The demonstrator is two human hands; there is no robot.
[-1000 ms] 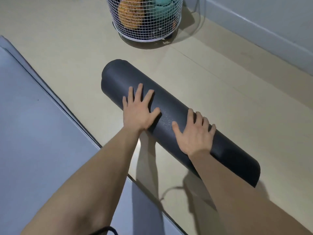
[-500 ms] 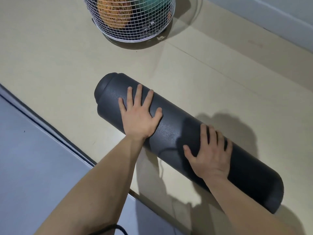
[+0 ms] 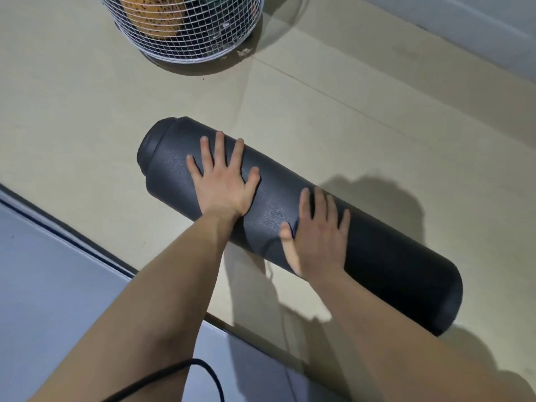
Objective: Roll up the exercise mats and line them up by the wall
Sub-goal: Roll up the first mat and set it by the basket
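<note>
Black mat roll [image 3: 391, 265] under L hand [image 3: 222, 187], R hand [image 3: 317, 242]

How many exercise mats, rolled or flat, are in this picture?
2. A rolled black mat lies on the floor under the left hand and right hand; a flat grey mat lies at lower left, cut off by the frame. Others may be hidden.

Exercise room, grey mat [image 3: 43, 285], basket [image 3: 203, 46] (wire)
</note>
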